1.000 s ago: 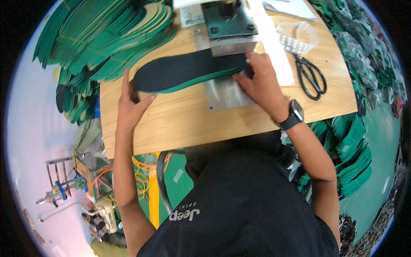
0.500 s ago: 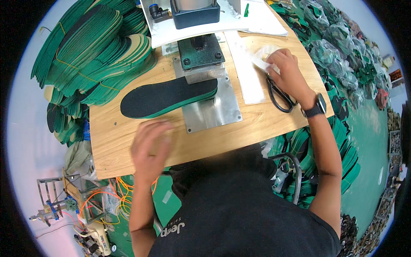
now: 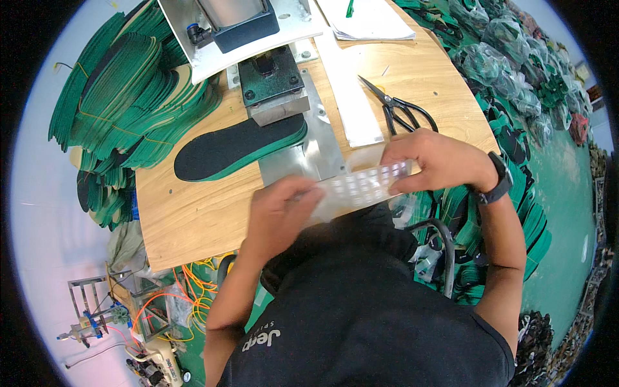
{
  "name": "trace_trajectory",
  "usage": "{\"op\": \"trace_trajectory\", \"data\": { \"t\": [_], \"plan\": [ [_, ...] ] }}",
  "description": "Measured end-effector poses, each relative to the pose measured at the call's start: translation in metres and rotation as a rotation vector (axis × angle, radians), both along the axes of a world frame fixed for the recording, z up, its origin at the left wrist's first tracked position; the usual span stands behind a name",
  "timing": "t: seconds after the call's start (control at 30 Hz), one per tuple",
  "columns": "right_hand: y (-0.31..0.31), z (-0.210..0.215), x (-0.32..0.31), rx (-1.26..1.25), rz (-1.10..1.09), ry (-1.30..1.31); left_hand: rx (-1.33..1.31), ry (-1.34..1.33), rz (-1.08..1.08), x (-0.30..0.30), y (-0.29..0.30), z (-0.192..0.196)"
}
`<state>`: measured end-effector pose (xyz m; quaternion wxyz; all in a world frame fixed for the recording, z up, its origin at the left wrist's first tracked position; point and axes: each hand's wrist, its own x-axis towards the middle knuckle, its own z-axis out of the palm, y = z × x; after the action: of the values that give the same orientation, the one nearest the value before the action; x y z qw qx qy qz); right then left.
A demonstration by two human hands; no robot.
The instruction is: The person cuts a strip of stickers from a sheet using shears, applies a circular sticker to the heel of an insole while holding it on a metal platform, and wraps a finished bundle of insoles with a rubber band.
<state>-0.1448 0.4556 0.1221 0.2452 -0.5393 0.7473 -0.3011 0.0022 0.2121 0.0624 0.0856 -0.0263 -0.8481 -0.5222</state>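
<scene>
Between my two hands stretches a whitish, see-through sticker strip (image 3: 361, 188) with rows of shiny patches, held above the table's front edge. My right hand (image 3: 442, 161) is closed, with thumb and fingers pinching its right end. My left hand (image 3: 280, 213), slightly blurred, has its fingers closed on the left end. Beyond my left hand lies a black-topped insole (image 3: 225, 151) with a green edge, its right end under the black press head (image 3: 274, 87). Black-handled scissors (image 3: 394, 106) lie on the table beyond my right hand, partly spread.
The press stands on a metal plate (image 3: 316, 145) on the wooden table (image 3: 193, 222). A long white strip (image 3: 351, 97) and white papers (image 3: 374, 22) lie to its right. Bundled green insoles (image 3: 122, 84) are piled at the left. Bagged goods (image 3: 509, 51) fill the right background.
My right hand has brought the white sticker material from beside the scissors toward me. My left hand has moved right and taken its other end. The scissors now show fully.
</scene>
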Motion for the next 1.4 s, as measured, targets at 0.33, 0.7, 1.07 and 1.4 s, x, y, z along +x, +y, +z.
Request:
{"op": "trace_trajectory", "data": {
  "t": [0.33,0.7,1.07,1.4],
  "plan": [
    [-0.05,0.026,0.023,-0.042,0.218,-0.227,0.03,0.248,-0.284,-0.008,-0.03,0.048],
    [-0.014,0.009,0.002,-0.164,-0.271,-0.168,0.33,-0.376,-0.3,-0.015,0.0,0.004],
    [-0.021,0.0,0.012,-0.124,-0.14,0.191,0.369,-0.426,-0.272,-0.045,0.039,0.007],
    [-0.006,-0.006,0.012,-0.167,-0.174,0.136,0.472,-0.249,-0.488,-0.034,0.019,-0.01]
  ]
}}
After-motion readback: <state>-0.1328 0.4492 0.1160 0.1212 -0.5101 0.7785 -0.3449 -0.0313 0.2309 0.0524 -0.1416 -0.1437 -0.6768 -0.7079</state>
